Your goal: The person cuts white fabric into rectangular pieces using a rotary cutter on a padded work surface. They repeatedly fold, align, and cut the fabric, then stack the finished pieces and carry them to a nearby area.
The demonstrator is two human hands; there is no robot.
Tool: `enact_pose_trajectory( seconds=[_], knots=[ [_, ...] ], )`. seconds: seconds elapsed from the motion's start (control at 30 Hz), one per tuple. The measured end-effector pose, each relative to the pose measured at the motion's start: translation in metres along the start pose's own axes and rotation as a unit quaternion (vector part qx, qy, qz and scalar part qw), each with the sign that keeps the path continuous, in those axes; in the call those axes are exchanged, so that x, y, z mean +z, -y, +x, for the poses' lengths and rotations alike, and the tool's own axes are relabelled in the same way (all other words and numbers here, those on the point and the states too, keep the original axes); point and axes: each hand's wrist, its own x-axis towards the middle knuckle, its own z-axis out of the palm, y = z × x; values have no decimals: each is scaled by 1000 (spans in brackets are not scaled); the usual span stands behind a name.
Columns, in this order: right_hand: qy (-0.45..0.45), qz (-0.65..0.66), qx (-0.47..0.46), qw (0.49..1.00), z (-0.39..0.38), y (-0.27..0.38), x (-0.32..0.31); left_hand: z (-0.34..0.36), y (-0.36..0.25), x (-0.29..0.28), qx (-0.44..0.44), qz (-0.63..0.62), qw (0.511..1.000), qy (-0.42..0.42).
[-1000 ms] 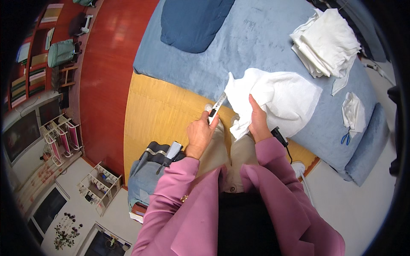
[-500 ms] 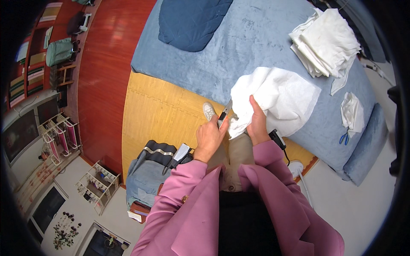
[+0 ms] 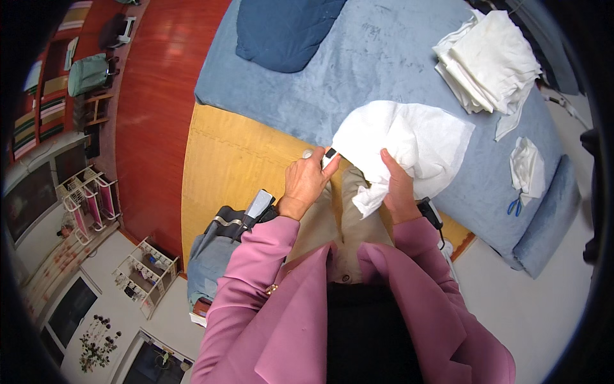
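Observation:
A white cloth (image 3: 425,141) hangs bunched over the front edge of the blue bed (image 3: 377,61), its far part spread on the cover. My right hand (image 3: 400,192) is closed round the gathered near part, thumb up, and a loose corner dangles beside it. At the cloth's left edge, my left hand (image 3: 304,184) grips a box cutter (image 3: 330,154) with a black and grey body. Fingers and cloth hide most of the cutter, and its blade cannot be seen now. Each wrist carries a small device, one on the left (image 3: 258,205) and one on the right (image 3: 430,212).
A stack of folded white cloths (image 3: 489,61) lies at the bed's far right. Nearer are a crumpled white cloth (image 3: 527,168) and blue-handled scissors (image 3: 514,206). A dark blue cushion (image 3: 288,32) lies at the back. Yellow matting (image 3: 236,153) borders the bed, with a blue-grey padded item (image 3: 208,259) at lower left.
My left hand has drawn slightly left and up with the box cutter, whose blade end is now hidden. My right hand has shifted right, and the cloth's loose corner hangs more freely.

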Motion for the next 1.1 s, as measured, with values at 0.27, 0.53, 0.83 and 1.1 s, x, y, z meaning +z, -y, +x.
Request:
enact_pose_trajectory(
  seconds=[0.27, 0.53, 0.83, 1.1],
  knots=[
    [-40, -87, 24, 995, -25, 70, -31, 10, 35, -46, -16, 22, 999, 19],
    [-1, -205, -55, 977, -11, 25, -68, -1, 35, -14, -9, 49, 996, -71],
    [41, -413, -179, 892, -11, -26, -44, 6, -21, 14, -39, 13, 998, -52],
    [-3, -250, -184, 951, -7, 32, -41, 16, 22, 5, 63, 70, 996, -6]
  ],
)
